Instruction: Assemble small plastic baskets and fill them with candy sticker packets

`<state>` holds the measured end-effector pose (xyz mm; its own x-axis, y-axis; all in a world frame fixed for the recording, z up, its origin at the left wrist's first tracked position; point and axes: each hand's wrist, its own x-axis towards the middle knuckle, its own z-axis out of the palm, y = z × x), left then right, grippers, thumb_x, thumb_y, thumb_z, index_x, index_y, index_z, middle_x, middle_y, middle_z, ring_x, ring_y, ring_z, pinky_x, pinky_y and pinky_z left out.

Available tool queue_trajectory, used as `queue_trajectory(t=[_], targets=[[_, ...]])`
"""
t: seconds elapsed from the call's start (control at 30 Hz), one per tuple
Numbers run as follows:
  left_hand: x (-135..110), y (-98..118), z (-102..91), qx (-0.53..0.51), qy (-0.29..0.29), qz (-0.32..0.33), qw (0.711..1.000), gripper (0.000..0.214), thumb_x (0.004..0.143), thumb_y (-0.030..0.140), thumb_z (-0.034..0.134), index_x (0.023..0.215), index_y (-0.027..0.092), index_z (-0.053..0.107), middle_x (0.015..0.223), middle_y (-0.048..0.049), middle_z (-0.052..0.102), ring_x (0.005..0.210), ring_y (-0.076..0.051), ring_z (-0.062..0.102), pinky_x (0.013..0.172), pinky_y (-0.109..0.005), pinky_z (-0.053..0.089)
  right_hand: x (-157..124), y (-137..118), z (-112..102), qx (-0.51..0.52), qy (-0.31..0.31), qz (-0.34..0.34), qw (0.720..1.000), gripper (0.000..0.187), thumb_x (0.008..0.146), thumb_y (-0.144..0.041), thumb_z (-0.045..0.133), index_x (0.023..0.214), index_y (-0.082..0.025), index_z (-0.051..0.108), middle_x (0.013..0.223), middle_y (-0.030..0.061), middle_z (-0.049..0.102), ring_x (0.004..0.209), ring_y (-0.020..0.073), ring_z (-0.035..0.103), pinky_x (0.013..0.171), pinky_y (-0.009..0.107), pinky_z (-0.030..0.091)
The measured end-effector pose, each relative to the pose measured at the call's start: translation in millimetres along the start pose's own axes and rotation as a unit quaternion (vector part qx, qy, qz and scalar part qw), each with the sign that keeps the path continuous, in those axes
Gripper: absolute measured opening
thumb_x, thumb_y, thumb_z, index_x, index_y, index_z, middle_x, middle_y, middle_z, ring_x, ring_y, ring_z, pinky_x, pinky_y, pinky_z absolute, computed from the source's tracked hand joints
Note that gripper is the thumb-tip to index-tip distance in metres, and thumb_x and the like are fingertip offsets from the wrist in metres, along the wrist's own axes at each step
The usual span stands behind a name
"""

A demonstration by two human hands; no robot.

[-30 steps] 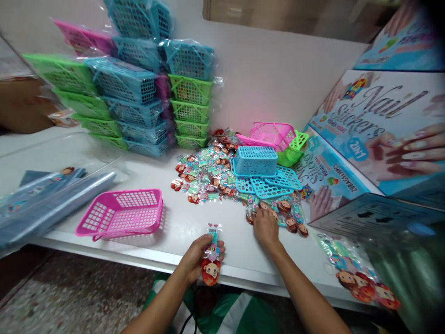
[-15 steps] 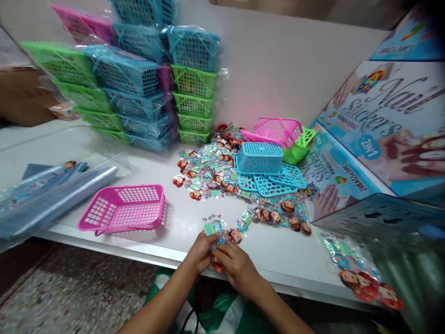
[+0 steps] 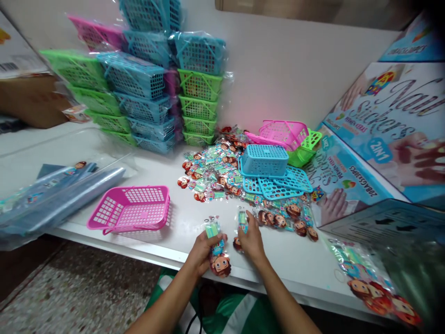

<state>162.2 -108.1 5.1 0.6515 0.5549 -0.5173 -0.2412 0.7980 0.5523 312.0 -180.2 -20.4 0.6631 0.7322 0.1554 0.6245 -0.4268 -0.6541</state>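
My left hand (image 3: 201, 250) is closed around a small stack of cartoon-face toy packets (image 3: 217, 253) near the table's front edge. My right hand (image 3: 251, 239) pinches another packet (image 3: 242, 223) lying just right of the stack. Behind them a heap of the same packets (image 3: 215, 174) spreads across the white table (image 3: 181, 218). An empty pink basket (image 3: 130, 213) stands to the left of my hands.
Wrapped stacks of blue and green baskets (image 3: 146, 102) rise at the back left. A blue basket upside down (image 3: 264, 160), loose blue lids (image 3: 278, 183) and pink and green baskets (image 3: 281, 134) sit behind the heap. Nail-sticker boxes (image 3: 382, 139) fill the right. Plastic sleeves (image 3: 55, 199) lie left.
My right hand fetched a packet from the pile, brought it to the stack in my left hand, then moved right onto another packet. The view shifted slightly.
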Motion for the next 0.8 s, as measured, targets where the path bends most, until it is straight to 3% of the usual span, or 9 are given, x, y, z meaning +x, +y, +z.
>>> queue_trajectory(t=[0.07,0.13,0.2,0.33,0.4,0.5,0.6,0.7,0.8], targets=[[-2.1,0.5,3.4,-0.006,-0.019,0.017,1.0,0.033,0.065,0.015,0.076,0.094,0.011,0.061,0.083,-0.0087,0.07,0.069,-0.017,0.066,0.064,-0.025,0.051,-11.0,-10.5,3.3,0.13,-0.045,-0.012,0.99,0.057,0.086,-0.026,0.049,0.137,-0.018,0.024,0.109,0.0107,0.06,0.092,0.022,0.062,0.08,0.037,0.052],[-3.6,1.0,5.8,-0.013,-0.04,0.03,0.999,0.041,0.065,0.018,0.077,0.102,0.014,0.059,0.089,-0.0072,0.069,0.074,-0.017,0.066,0.07,-0.027,0.052,-22.4,-23.6,1.5,0.182,-0.099,-0.06,0.976,0.039,0.092,-0.029,0.041,0.129,-0.02,0.034,0.101,0.007,0.062,0.086,0.0186,0.062,0.076,0.032,0.052],[-4.7,1.4,6.0,-0.019,-0.048,0.04,0.998,0.043,0.065,0.019,0.077,0.103,0.017,0.057,0.087,-0.0044,0.069,0.074,-0.016,0.066,0.072,-0.027,0.052,-29.6,-37.4,-3.4,0.116,-0.126,-0.119,0.978,0.025,0.095,-0.028,0.032,0.113,-0.021,0.047,0.1,0.0072,0.06,0.09,0.0191,0.058,0.081,0.034,0.049],[-6.1,4.3,-1.2,-0.027,-0.028,0.056,0.998,0.045,0.065,0.019,0.077,0.103,0.021,0.053,0.088,-0.0009,0.068,0.077,-0.015,0.066,0.075,-0.027,0.052,-26.4,-59.5,-9.8,-0.109,-0.126,-0.154,0.974,0.028,0.095,-0.032,0.033,0.104,-0.018,0.055,0.101,0.0113,0.058,0.095,0.0251,0.052,0.084,0.042,0.043],[-6.7,8.0,-7.5,-0.032,-0.006,0.056,0.998,0.047,0.065,0.018,0.077,0.104,0.021,0.052,0.089,-0.001,0.068,0.076,-0.015,0.067,0.074,-0.027,0.053,-19.4,-65.7,-7.3,-0.134,-0.148,-0.154,0.968,0.031,0.095,-0.036,0.032,0.104,-0.019,0.057,0.098,0.0102,0.06,0.093,0.0245,0.053,0.082,0.04,0.042],[-7.7,14.9,-18.3,-0.027,0.011,0.026,0.999,0.038,0.065,0.017,0.076,0.096,0.015,0.054,0.073,-0.0022,0.066,0.061,-0.016,0.065,0.061,-0.027,0.053,-6.3,-63.2,-3.1,-0.11,-0.177,-0.171,0.963,0.039,0.098,-0.035,0.023,0.1,-0.022,0.06,0.094,0.0066,0.063,0.089,0.0207,0.056,0.08,0.035,0.042],[-8.6,20.1,-26.1,-0.014,0.018,-0.011,1.0,0.028,0.067,0.018,0.075,0.084,0.013,0.053,0.059,-0.0002,0.061,0.049,-0.014,0.06,0.052,-0.027,0.051,9.4,-39.5,-10.3,-0.166,-0.052,-0.14,0.975,0.039,0.095,-0.04,0.033,0.116,-0.015,0.055,0.11,0.014,0.059,0.103,0.0265,0.051,0.088,0.041,0.039],[-8.4,20.9,-26.3,-0.003,0.018,-0.027,0.999,0.027,0.068,0.017,0.074,0.087,0.013,0.054,0.067,-0.0024,0.065,0.055,-0.015,0.062,0.057,-0.029,0.052,22.0,-1.2,-29.0,-0.272,0.091,-0.052,0.957,0.057,0.088,-0.042,0.047,0.131,-0.006,0.042,0.131,0.0248,0.043,0.118,0.0364,0.039,0.095,0.052,0.031],[-6.8,17.7,-20.5,0.014,0.0,-0.044,0.999,0.03,0.07,0.016,0.073,0.094,0.012,0.056,0.08,-0.0077,0.068,0.067,-0.018,0.066,0.066,-0.032,0.054,26.8,33.7,-47.0,-0.308,0.111,0.018,0.945,0.056,0.087,-0.041,0.048,0.13,-0.006,0.044,0.134,0.0254,0.04,0.118,0.0381,0.038,0.093,0.052,0.033]])
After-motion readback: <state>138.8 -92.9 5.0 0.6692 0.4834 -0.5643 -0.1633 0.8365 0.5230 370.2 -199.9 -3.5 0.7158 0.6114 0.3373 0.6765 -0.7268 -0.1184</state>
